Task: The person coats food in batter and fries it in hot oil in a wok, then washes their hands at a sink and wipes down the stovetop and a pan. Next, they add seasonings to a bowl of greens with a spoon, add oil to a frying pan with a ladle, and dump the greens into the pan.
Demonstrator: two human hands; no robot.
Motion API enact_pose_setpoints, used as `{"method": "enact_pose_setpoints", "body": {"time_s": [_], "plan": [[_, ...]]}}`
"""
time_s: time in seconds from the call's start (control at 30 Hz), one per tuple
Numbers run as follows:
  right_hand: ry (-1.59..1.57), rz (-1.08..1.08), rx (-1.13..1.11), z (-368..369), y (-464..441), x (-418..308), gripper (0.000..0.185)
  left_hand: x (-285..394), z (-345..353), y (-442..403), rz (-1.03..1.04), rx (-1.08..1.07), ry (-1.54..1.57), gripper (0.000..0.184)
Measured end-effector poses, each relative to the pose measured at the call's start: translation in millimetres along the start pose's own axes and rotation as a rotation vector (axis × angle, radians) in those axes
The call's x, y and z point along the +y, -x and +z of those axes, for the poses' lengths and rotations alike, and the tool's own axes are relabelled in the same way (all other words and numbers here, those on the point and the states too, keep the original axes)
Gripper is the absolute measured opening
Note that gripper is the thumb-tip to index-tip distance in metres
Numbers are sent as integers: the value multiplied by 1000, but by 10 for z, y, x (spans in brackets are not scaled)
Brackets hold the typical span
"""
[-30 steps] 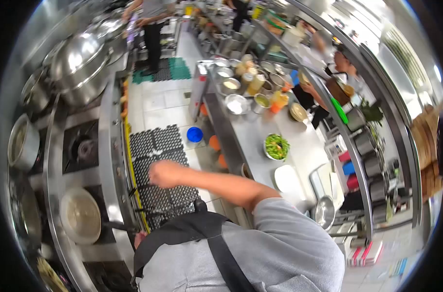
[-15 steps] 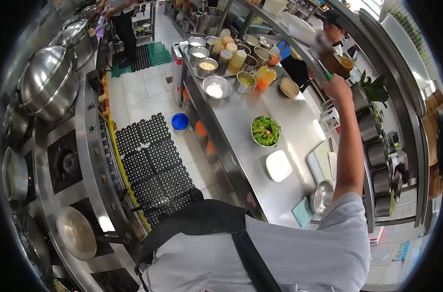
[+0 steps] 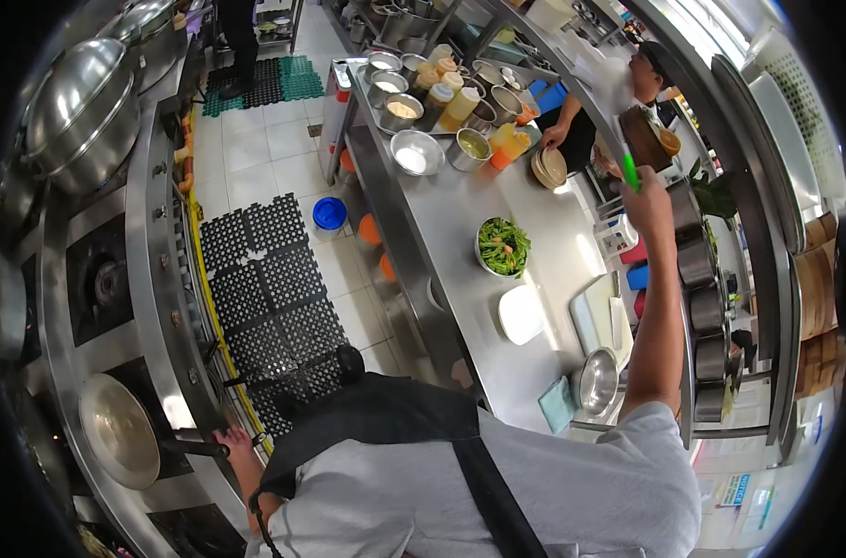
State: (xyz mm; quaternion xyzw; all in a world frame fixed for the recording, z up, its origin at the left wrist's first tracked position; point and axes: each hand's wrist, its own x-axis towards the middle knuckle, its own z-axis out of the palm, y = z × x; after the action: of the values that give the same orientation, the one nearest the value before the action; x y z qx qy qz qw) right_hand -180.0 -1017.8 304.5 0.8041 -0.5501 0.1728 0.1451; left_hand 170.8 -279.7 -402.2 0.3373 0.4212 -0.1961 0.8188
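Observation:
My right hand (image 3: pixel 648 203) is raised at the shelf on the right, fingers closed around a bright green handle (image 3: pixel 630 174). Whatever the handle belongs to is hard to make out. At the lower left, my left hand (image 3: pixel 241 448) is at the end of the black handle (image 3: pixel 196 447) of a wok (image 3: pixel 119 431), which sits on the stove. Its fingers look apart; a firm grip does not show. On the steel counter (image 3: pixel 469 325) are a bowl of cut green vegetables (image 3: pixel 504 247) and a white square plate (image 3: pixel 522 314).
Squeeze bottles (image 3: pixel 459 107) and metal containers (image 3: pixel 402 110) crowd the counter's far end. A metal bowl (image 3: pixel 598 379), teal cloth (image 3: pixel 557 404) and cutting board (image 3: pixel 592 307) lie nearer. Behind the shelf, a co-worker's hand (image 3: pixel 555 136) is by stacked round lids (image 3: pixel 548 167). Black mats (image 3: pixel 260 288) cover the floor.
My left hand has come into view beside the wok handle. My right hand has come lower, showing more of the green handle. A co-worker's hand has appeared by the round lids.

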Motion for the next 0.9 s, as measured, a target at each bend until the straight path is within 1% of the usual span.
{"method": "enact_pose_setpoints", "body": {"time_s": [0.03,0.1,0.13,0.17,0.2,0.23,0.27,0.3,0.33,0.37,0.43,0.5,0.53,0.57,0.63,0.67,0.7,0.77,0.83,0.9], "plan": [[-28,-44,-64,4,56,-150,40,-53,-123,-84,14,-52,1,49],[-179,-278,-165,75,224,-514,46,-298,-285,-43,161,-103,-165,33],[-51,-397,-273,70,282,-741,48,-450,-346,33,252,-103,-239,28],[-117,-276,-506,14,417,-1090,46,-534,-340,-85,89,-169,274,30],[-234,-569,-483,187,497,-1246,42,-623,-376,-220,-84,-160,790,33],[-173,-506,-671,158,620,-1572,40,-569,-225,-20,5,-101,568,31],[-198,-578,-840,170,723,-1889,39,-483,94,349,78,-25,322,28],[-341,-612,-885,333,911,-2038,38,-383,493,777,132,63,90,26],[-311,-695,-989,285,1086,-2447,38,-340,422,785,167,-5,-57,27],[-382,-747,-1058,398,1246,-2684,38,-401,356,637,143,5,43,29],[-356,-901,-1087,384,1584,-3254,38,-459,390,677,128,38,120,39],[-385,-1087,-1125,352,1984,-3930,38,-414,372,747,83,9,93,47],[-418,-1141,-1189,467,2126,-4201,38,-381,387,825,64,-9,80,51],[-454,-1199,-1254,628,2294,-4474,37,-328,430,949,34,24,41,54],[-441,-1219,-1310,912,2719,-5036,38,-154,589,1259,-23,84,-34,59],[-434,-1235,-1325,1036,2944,-5324,38,-147,557,1398,-14,69,-122,61],[-433,-1256,-1317,1141,3206,-5610,39,-169,450,1489,-13,62,-169,60],[-547,-1377,-1307,1536,3707,-6136,41,-232,154,1705,-17,40,-279,59],[-542,-1352,-1418,1684,4171,-6588,43,-441,-339,1893,2,70,-326,51],[-534,-1362,-1362,1947,4556,-6888,42,-640,-854,2148,-56,183,-267,58]]}}
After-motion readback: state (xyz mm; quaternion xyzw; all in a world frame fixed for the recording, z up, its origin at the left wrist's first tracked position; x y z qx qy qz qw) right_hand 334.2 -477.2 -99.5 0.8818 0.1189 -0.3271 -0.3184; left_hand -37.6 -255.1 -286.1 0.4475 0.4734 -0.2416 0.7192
